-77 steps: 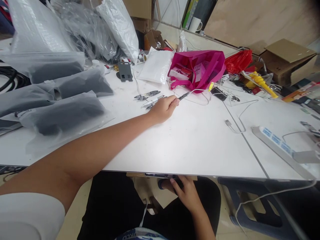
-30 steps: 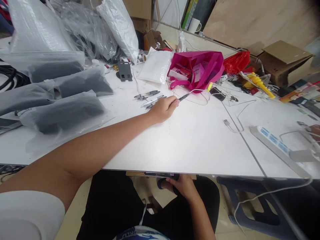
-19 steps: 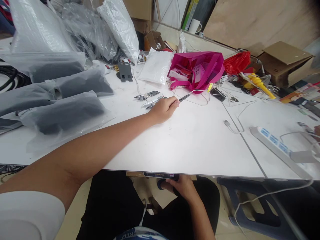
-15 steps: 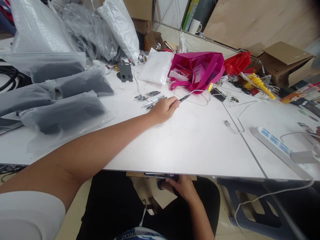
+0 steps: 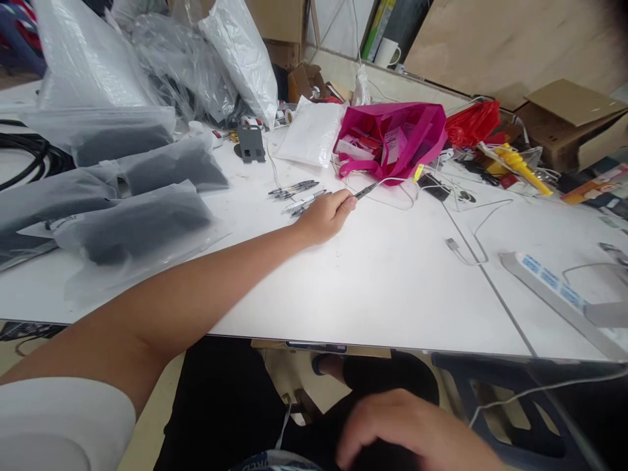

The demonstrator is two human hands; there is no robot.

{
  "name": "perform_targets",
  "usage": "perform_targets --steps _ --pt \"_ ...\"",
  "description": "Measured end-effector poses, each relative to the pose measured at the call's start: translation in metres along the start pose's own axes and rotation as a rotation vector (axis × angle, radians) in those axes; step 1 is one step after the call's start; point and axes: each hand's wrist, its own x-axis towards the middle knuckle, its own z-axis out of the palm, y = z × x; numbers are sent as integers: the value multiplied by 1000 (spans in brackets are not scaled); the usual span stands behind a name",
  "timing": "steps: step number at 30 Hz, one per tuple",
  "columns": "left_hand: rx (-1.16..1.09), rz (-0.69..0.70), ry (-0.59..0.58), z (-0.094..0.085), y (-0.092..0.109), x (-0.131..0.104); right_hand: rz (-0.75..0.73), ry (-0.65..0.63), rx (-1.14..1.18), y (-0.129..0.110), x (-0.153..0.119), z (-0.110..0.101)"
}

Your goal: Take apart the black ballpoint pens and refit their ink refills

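Note:
My left hand (image 5: 326, 217) is closed around a dark pen (image 5: 366, 191), its tip pointing up and right toward the pink bag. Just left of that hand, several pens (image 5: 293, 189) lie on the white table (image 5: 383, 288), some partly behind the fingers. My right hand (image 5: 397, 425) is below the table edge, over my lap, blurred by motion; its fingers are bent and whether they hold anything is hidden. Under the table edge, a dark flat device (image 5: 316, 347) shows as a thin strip.
A pink bag (image 5: 392, 140) with small boxes and a white packet (image 5: 311, 133) are behind the pens. Grey bags (image 5: 132, 222) cover the left. A phone stand (image 5: 251, 144) is at back. On the right lie cables and a power strip (image 5: 554, 281).
My right hand has left the device at the table edge and moved down and right, nearer the camera. My left hand still grips the pen. The view has shifted slightly.

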Motion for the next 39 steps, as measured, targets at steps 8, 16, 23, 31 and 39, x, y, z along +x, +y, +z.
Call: perform_targets --steps 8,16,23,31,39 --pt "7 -34 117 -4 10 -4 -46 689 -239 -46 115 -192" --pt "126 -55 48 8 19 9 -512 769 524 -6 195 -186" --pt "88 -6 18 0 12 6 -515 854 435 -10 195 -183" --pt "27 30 14 5 14 3 -499 1009 356 -9 194 -180" --pt "59 20 24 0 11 4 -561 898 395 -8 196 -183"
